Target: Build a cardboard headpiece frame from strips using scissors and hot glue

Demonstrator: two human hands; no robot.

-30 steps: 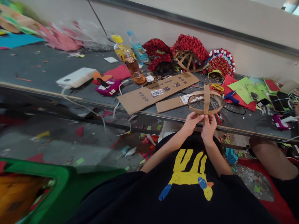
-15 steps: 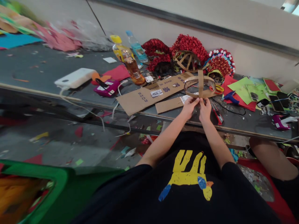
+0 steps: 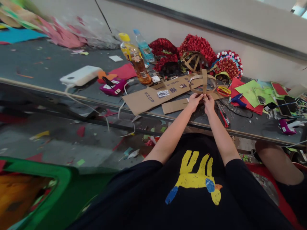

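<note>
Both my hands hold a cardboard ring frame, a brown hoop crossed by an upright strip, over the grey table. My left hand pinches its near rim from the left. My right hand pinches the same rim right beside it, fingers closed. Under and left of the frame lie two flat cardboard pieces. Finished red paper-flower domes stand behind it by the wall.
A tea bottle, a water bottle, a white power bank with cable and a pink device sit left. A blue glue gun, red cutter and coloured paper lie right. Another person's knee is at right.
My hands have carried the cardboard frame away from my body and slightly left, out over the table toward the flower domes. My arms are now stretched further.
</note>
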